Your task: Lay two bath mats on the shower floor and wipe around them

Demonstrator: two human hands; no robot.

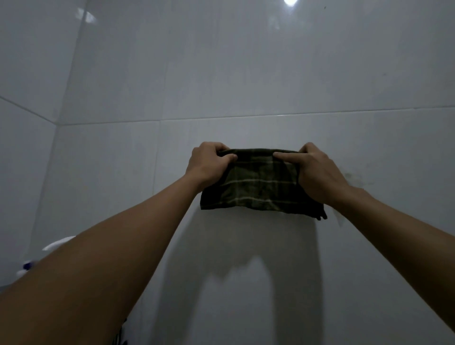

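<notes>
Dark green cloth (261,182) with thin pale lines hangs flat in front of the white tiled wall (246,73), and we hold it up by its top edge with both hands. Our left hand (209,163) grips the top left corner of the cloth, with the thumb lying on the front and the fingers curled over the top edge. Our right hand (317,172) grips the top right corner of the cloth, and one finger lies straight along the front near the top edge, pointing toward the middle of the cloth. The cloth is pulled wide between the two hands, and its bottom edge hangs loose, with the lower right corner drooping a bit lower than the rest. Both our bare arms reach up to the cloth from the bottom of the view. Below the cloth, a dark shadow of the cloth and our arms falls on the wall. We cannot tell if the cloth touches the wall or hangs just in front of it. Just right of the cloth, the wall has a faint dirty mark (352,176). Far to the lower left of the cloth, behind our left arm, a white and blue bottle (29,266) peeks out. High above the cloth, a bright light spot (290,2) shines on the tiles.
</notes>
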